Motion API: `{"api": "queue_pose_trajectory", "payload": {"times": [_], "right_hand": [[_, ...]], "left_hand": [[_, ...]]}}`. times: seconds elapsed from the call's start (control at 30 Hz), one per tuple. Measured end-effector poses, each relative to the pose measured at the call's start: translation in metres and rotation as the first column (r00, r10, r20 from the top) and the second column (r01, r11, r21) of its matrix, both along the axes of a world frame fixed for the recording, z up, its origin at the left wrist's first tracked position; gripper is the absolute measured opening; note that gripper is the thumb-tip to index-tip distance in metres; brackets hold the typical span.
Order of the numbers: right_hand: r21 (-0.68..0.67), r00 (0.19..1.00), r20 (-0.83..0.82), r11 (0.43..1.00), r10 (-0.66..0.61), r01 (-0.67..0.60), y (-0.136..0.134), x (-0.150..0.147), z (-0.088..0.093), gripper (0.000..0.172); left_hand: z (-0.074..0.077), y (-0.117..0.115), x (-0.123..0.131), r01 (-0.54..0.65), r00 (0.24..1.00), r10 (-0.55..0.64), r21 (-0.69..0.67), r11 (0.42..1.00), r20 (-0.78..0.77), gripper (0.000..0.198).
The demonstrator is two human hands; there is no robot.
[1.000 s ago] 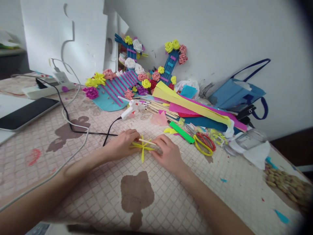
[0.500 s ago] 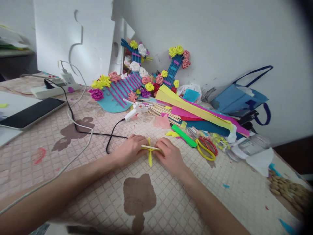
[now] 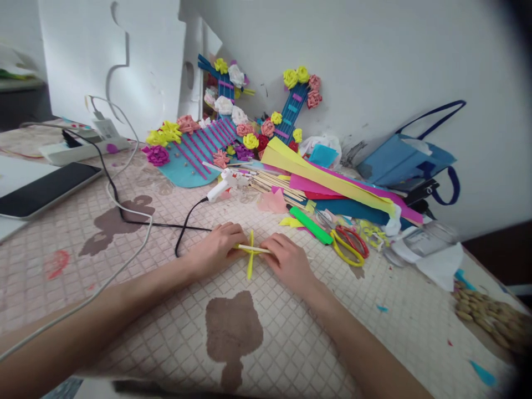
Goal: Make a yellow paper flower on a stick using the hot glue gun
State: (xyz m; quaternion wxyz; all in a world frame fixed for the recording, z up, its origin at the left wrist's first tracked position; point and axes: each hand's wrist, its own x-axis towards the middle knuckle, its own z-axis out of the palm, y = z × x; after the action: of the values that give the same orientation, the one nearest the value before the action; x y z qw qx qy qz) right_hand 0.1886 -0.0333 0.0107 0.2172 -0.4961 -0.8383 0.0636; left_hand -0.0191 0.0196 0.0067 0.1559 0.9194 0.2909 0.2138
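A thin pale stick (image 3: pixel 260 249) lies level between my two hands, low over the table. My left hand (image 3: pixel 218 246) is closed at its left end, where a bit of yellow shows by the fingertips. At the other end my right hand (image 3: pixel 288 260) pinches the stick with curled fingers. A narrow yellow paper strip (image 3: pixel 250 269) crosses the stick near the middle, one tip pointing away from me and one toward me. Beyond my hands lies a white glue gun (image 3: pixel 220 188) with a black cord.
Scissors (image 3: pixel 347 249) and a bright green tool (image 3: pixel 310 224) lie right of my hands. Behind are wooden sticks (image 3: pixel 278 185), yellow paper sheets (image 3: pixel 324 174) and a flower-decorated blue guitar shape (image 3: pixel 187 163). A phone (image 3: pixel 50 188), power strip (image 3: pixel 75 151) and cables occupy the left; peanuts (image 3: pixel 486 316) lie right.
My left hand has drawn slightly left from the crossing point, and yellow now shows along the stick beside its fingertips. The whole view has shifted slightly.
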Motion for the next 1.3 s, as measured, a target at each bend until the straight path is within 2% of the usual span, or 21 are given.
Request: {"api": "queue_pose_trajectory", "payload": {"times": [0.1,0.23,0.43,0.53,0.63,0.8,0.97,1.3], "right_hand": [[0.031,0.998,-0.054,0.999,-0.023,0.024,-0.005,0.002,0.002,0.019],[0.094,0.994,-0.098,0.994,-0.042,0.052,-0.014,0.008,0.007,0.016],[0.106,0.999,-0.018,0.994,0.027,-0.025,-0.027,0.007,0.008,0.019],[0.094,0.996,-0.018,0.992,0.085,-0.083,-0.030,0.003,0.005,0.018],[0.077,0.996,-0.014,0.993,0.089,-0.088,-0.032,0.000,0.002,0.018],[0.054,0.997,-0.003,0.996,0.077,-0.077,-0.033,-0.002,0.001,0.020],[0.067,0.996,0.005,0.994,0.086,-0.086,-0.034,-0.005,-0.001,0.018],[0.058,0.997,0.023,0.995,0.078,-0.079,-0.033,-0.004,0.000,0.018]], "left_hand": [[-0.002,0.001,-0.002,0.011,1.000,-0.010,-0.027,1.000,0.028,0.008],[0.000,0.002,-0.005,0.034,0.998,-0.033,-0.011,0.999,0.060,0.020],[0.024,-0.005,-0.015,0.073,0.997,-0.073,0.022,0.997,0.012,0.038],[0.028,-0.011,-0.020,0.115,0.993,-0.114,0.004,0.993,-0.034,0.047],[0.021,-0.017,-0.022,0.135,0.991,-0.135,0.019,0.991,-0.021,0.038],[0.011,-0.022,-0.017,0.159,0.987,-0.157,0.140,0.977,-0.021,0.023],[0.012,-0.025,-0.014,0.205,0.979,-0.201,0.189,0.960,-0.042,0.018],[0.013,-0.025,-0.015,0.220,0.975,-0.212,0.212,0.952,-0.061,0.015]]}}
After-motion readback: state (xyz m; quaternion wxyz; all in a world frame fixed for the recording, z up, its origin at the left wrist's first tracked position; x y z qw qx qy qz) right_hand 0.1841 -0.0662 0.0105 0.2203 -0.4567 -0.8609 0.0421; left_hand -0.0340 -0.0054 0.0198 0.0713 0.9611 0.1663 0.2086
